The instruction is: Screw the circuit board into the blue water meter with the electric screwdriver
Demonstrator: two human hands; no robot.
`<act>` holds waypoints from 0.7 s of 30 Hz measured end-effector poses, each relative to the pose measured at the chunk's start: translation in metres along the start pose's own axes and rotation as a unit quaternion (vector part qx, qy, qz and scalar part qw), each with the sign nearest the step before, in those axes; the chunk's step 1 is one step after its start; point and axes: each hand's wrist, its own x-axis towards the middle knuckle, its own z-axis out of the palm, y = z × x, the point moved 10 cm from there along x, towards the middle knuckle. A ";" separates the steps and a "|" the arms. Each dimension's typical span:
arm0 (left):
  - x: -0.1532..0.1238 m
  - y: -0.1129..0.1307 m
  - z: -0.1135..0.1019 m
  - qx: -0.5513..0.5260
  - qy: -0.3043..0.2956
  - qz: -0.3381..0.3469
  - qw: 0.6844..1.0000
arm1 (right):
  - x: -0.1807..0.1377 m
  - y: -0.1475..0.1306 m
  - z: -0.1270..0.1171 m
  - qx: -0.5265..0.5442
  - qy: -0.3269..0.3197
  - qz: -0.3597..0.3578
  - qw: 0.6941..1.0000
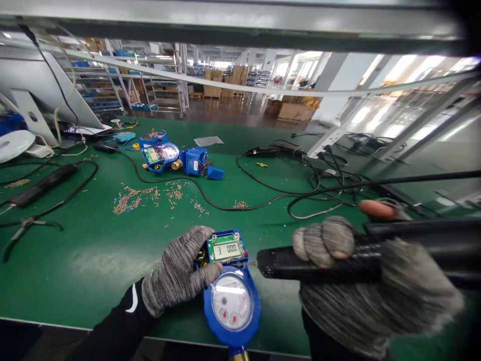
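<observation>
A blue water meter [246, 321] lies near the front edge of the bench, its round dial facing up. The lid is off its upper box, so a green circuit board and an LCD [226, 250] with digits show. My left hand [175, 271], in a grey knit glove, holds the box from its left side, thumb across the lower rim. In my right hand [345, 296], gloved with bare fingertips, is a black electric screwdriver [280, 263]. It lies almost level, and its thin bit points left at the box's right edge. Whether the bit touches a screw I cannot tell.
Many small screws [128, 200] are scattered on the green bench [93, 260]. Beyond them sit other opened blue meters [161, 153]. Pliers [28, 223] and another black screwdriver [48, 185] lie at left. Black cables [210, 204] cross the bench; a metal upright [334, 133] stands at right.
</observation>
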 end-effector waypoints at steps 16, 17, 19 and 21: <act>-0.003 -0.006 0.008 -0.070 -0.040 -0.030 0.996 | 0.009 0.012 -0.026 0.060 0.036 0.008 0.998; -0.004 -0.005 0.006 -0.061 -0.029 -0.024 0.997 | 0.010 0.015 -0.030 0.063 0.044 0.010 0.997; -0.004 -0.001 0.002 -0.041 -0.007 -0.011 0.999 | 0.010 0.022 -0.040 0.073 0.068 0.012 0.995; -0.004 0.000 -0.001 -0.025 0.011 -0.007 1.000 | 0.008 0.027 -0.049 0.083 0.091 0.010 0.992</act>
